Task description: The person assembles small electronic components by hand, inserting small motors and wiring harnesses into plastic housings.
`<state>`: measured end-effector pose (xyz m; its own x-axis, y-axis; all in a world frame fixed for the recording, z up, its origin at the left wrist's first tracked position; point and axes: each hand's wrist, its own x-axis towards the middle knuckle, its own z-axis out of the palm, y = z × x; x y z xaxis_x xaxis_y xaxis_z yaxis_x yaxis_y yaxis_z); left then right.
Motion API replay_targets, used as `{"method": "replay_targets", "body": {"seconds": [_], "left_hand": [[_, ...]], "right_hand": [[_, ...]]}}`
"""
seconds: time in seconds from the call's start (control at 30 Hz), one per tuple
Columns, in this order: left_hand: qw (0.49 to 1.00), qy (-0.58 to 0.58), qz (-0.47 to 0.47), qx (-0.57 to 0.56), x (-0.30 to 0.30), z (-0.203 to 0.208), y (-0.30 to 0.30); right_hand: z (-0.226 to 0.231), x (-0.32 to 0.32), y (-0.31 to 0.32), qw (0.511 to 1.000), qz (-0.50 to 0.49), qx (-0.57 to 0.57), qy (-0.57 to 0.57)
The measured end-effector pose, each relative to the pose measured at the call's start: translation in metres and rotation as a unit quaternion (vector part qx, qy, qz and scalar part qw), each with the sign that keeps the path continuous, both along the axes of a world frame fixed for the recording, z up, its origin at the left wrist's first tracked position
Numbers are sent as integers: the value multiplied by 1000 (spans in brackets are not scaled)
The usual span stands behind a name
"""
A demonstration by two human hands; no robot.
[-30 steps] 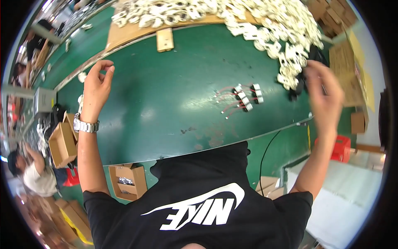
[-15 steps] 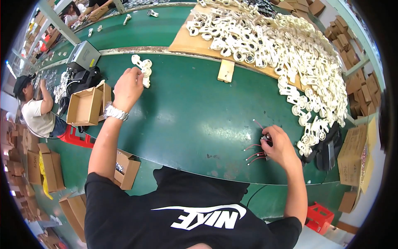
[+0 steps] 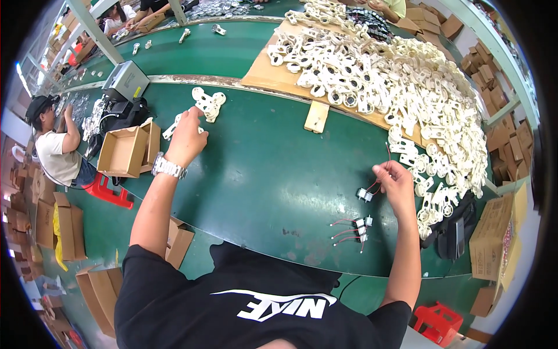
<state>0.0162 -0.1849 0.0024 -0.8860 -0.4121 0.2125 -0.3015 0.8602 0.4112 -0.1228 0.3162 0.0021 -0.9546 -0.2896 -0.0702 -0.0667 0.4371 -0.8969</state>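
Near the left end of the green worktable, my left hand [image 3: 187,139] has its fingers closed around a white plastic housing [image 3: 172,127], partly hidden beneath the hand. Just beyond it lie a couple of similar white housings [image 3: 209,106], touching each other. On the right, my right hand [image 3: 396,180] pinches the thin red wires of a small silver motor [image 3: 365,195], which hangs below the fingertips. Several more small motors with red leads [image 3: 361,230] lie on the table closer to me, left of my right forearm.
A large heap of white housings [image 3: 372,75] covers cardboard at the far right. A small wooden block [image 3: 317,117] lies at the cardboard's edge. Open cardboard boxes [image 3: 122,152] and a grey metal box [image 3: 125,80] stand at left, near a seated co-worker [image 3: 55,142]. A black bag [image 3: 452,230] sits at right.
My right hand has lifted one motor by its wires away from the small group. My left hand has drawn one housing slightly nearer and left, apart from the others.
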Motion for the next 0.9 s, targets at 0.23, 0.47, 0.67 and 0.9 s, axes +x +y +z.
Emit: {"method": "replay_targets", "body": {"seconds": [0.23, 0.47, 0.67, 0.9], "left_hand": [[985, 153, 39, 66, 11, 19, 24], [670, 88, -150, 722, -63, 4, 112], [280, 28, -207, 937, -123, -58, 182], [339, 0, -296, 893, -120, -70, 194]], "right_hand": [[-27, -34, 9, 999, -7, 48, -25], [3, -32, -52, 997, 65, -18, -41], [-10, -18, -59, 996, 75, -45, -29], [-7, -4, -60, 993, 41, -74, -83]]}}
